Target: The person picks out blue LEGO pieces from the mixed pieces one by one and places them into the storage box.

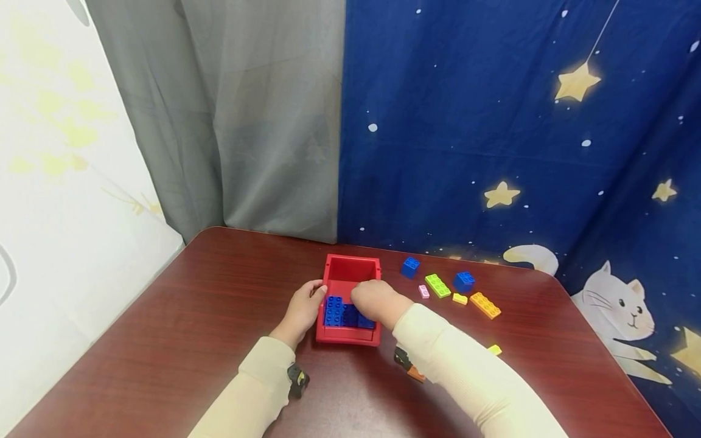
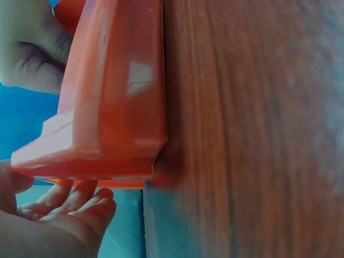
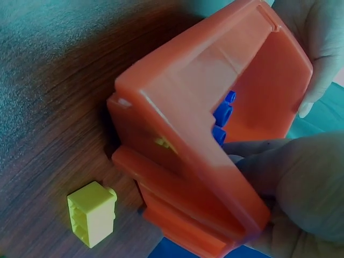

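A red box point(image 1: 347, 336) stands on the table with several blue bricks point(image 1: 333, 311) packed at its near end. Along the box's left side, my left hand point(image 1: 303, 310) holds it with the thumb at the rim. The left wrist view shows its other fingers point(image 2: 80, 207) against the outer wall. My right hand point(image 1: 378, 301) reaches over the right rim into the box, above the blue bricks. Its fingertips are down inside beside blue studs point(image 3: 222, 114); I cannot tell whether they grip a brick.
Right of the box lie two blue bricks point(image 1: 410, 267), a lime brick point(image 1: 438, 285), a pink brick point(image 1: 424, 291), a small yellow brick point(image 1: 460, 298) and a yellow-orange brick point(image 1: 485, 305). Another yellow brick point(image 1: 495, 350) and an orange brick point(image 1: 416, 374) are partly behind the right sleeve.
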A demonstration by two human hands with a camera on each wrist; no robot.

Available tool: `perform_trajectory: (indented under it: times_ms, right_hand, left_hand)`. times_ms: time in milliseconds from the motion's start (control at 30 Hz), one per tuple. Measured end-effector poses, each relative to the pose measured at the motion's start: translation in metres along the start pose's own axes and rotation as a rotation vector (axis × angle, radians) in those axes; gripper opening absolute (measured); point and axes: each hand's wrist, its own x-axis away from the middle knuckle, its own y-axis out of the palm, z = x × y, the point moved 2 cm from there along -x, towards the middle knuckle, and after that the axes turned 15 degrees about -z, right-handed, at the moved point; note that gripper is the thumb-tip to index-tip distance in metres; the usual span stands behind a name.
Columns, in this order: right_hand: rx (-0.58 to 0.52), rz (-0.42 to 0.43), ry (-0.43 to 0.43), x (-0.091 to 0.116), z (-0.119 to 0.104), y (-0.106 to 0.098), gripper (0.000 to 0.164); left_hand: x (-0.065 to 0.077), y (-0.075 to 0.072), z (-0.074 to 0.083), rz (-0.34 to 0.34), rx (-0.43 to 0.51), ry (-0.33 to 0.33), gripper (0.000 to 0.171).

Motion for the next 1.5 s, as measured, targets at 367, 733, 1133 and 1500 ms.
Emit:
perform_trajectory:
  times_ms: [367,733,1133,1500]
  right_hand:
    - [0.003,0.003,-0.005,-0.003,-0.001,0.002,0.014]
    - [-0.031,-0.056,0.014,-0.008,-0.005,0.005,0.023]
    - [-0.074,-0.06,0.013,-0.01,-0.004,0.007,0.02]
    - [-0.096,-0.083,0.019,-0.009,-0.005,0.007,0.028]
  left_hand:
    - [0.003,0.0,0.001,-0.016,0.0,-0.009,0.043]
    - [0.004,0.0,0.001,-0.021,0.006,-0.016,0.043]
    - [0.002,0.0,0.0,-0.018,-0.003,-0.001,0.043]
    - [0.005,0.001,0.001,-0.012,0.007,-0.019,0.043]
